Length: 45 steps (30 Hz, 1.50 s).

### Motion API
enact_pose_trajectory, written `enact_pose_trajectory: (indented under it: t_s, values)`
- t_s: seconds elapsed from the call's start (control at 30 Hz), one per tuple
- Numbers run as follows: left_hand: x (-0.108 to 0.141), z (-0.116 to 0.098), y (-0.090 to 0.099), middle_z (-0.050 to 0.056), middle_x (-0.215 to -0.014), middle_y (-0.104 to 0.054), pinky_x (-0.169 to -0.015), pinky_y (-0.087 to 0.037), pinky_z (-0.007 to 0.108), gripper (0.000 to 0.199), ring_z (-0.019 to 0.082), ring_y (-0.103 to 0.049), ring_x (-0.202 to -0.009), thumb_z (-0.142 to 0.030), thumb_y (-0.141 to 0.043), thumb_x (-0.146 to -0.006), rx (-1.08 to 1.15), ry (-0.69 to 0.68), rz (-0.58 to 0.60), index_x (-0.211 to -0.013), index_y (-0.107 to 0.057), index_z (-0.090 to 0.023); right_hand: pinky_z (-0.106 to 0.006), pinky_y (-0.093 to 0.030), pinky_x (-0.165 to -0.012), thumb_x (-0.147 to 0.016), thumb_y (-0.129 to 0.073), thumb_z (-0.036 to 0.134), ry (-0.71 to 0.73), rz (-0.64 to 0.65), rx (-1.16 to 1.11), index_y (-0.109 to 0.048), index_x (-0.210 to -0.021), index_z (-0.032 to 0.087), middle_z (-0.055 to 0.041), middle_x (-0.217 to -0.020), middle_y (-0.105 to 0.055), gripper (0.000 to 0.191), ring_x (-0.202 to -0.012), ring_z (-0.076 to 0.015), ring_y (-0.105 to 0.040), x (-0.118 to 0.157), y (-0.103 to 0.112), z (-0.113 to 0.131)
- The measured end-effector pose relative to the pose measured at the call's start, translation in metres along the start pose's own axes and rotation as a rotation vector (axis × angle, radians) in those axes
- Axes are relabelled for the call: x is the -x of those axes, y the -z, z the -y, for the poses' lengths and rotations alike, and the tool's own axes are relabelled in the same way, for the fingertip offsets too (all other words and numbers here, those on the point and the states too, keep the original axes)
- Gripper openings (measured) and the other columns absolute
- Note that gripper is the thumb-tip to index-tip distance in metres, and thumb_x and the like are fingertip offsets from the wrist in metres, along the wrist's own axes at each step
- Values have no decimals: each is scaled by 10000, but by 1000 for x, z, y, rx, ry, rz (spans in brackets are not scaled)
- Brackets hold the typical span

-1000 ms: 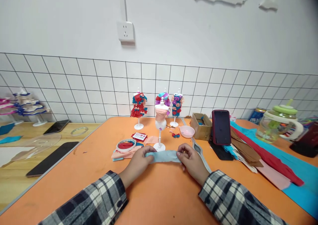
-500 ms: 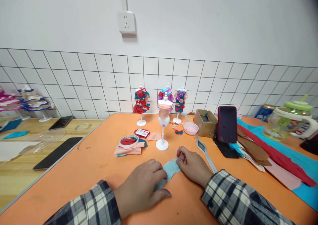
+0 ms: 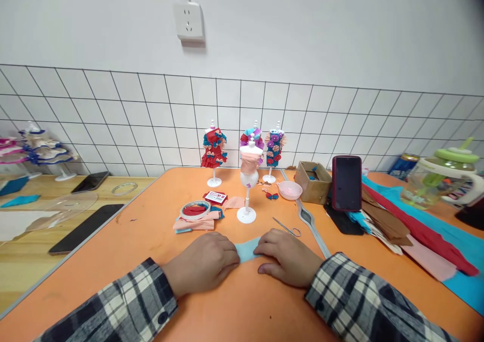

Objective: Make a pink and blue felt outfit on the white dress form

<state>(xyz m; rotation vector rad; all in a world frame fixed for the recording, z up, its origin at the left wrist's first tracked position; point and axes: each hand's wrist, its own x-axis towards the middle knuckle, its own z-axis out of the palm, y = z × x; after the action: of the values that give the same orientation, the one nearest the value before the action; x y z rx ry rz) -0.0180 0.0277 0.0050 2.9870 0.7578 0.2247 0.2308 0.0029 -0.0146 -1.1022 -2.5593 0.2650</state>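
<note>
Light-blue strip went from rumpled to flat on the counter, left grip and right grip half-curled over its ends, can't tell if pinching; likely smoothing step.

We can read no text; print on the red-and-white rectangular packet, left of the pink-wrapped white plastic mannequin, is too small.

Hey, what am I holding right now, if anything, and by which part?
A light blue strip: left hand at its left end, right hand at its right. Whether the fingers pinch it or only press it down can't be told.
</note>
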Motion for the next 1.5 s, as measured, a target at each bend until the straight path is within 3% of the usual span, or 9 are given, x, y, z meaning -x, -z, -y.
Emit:
enact_pose_trajectory:
  t_s: [0.13, 0.3, 0.57, 0.73, 0.97, 1.2, 1.37, 1.5]
  values:
    - [1, 5, -1, 41, -874, -708, -688, -414, 297, 210, 205, -649, -802, -316, -559, -885, 54, 80, 16, -1049, -667, -244, -311, -422, -817, -860, -635, 335, -42, 36, 20, -684, -1019, 243, -30, -961, -667, 190, -927, -187, -585, -1, -2, -3]
    - [-2, 6, -6, 37, -862, -708, -700, -411, 300, 242, 190, -644, -788, -217, -444, -917, 56, 142, -14, -941, -684, -222, -296, -409, -783, -898, -557, 280, -102, -3, 58, -696, -956, 234, -30, -897, -669, 158, -879, -175, -589, -3, -4, 0]
    - [-6, 11, -9, -3, -881, -753, -772, -391, 318, 227, 186, -640, -803, -221, -508, -884, 210, 281, -116, -941, -724, -262, -294, -352, -681, -833, -534, 180, -304, -71, 115, -662, -786, 202, -30, -763, -651, 139, -770, -174, -562, -10, -7, 10]
    - [-7, 16, -13, -10, -855, -755, -808, -383, 334, 204, 184, -639, -767, -240, -561, -834, 270, 360, -100, -948, -727, -273, -300, -306, -645, -858, -553, 309, -410, -55, 161, -643, -764, 204, -37, -760, -657, 167, -751, -187, -566, -17, -12, 12]
    - [-3, 10, -10, -27, -814, -735, -1031, -232, 438, 228, 207, -623, -868, -222, -625, -765, 330, 420, -111, -972, -693, -290, -296, -267, -639, -874, -569, 379, -394, -24, 122, -640, -759, 209, -21, -771, -662, 217, -760, -179, -563, -17, -8, 10]
    - [-4, 8, -3, -37, -807, -735, -992, -258, 437, 157, 206, -630, -842, -279, -616, -783, 472, 529, -30, -929, -672, -266, -290, -287, -666, -882, -570, 340, -372, -24, 74, -655, -756, 216, -7, -748, -639, 196, -770, -166, -565, -14, -4, 9]
    - [-2, 5, -2, -56, -781, -728, -1065, -159, 478, 212, 196, -643, -832, -215, -634, -752, 448, 514, -28, -958, -618, -263, -273, -311, -653, -803, -674, 363, -409, -25, 21, -633, -722, 208, 8, -748, -633, 179, -741, -152, -561, -14, -9, 3]
    - [-2, 3, -1, -57, -768, -722, -1053, -175, 494, 193, 207, -644, -847, -193, -635, -739, 362, 543, -15, -920, -622, -259, -266, -318, -623, -830, -642, 355, -428, -17, -3, -625, -716, 203, 3, -751, -642, 192, -730, -145, -559, -14, -9, 1]
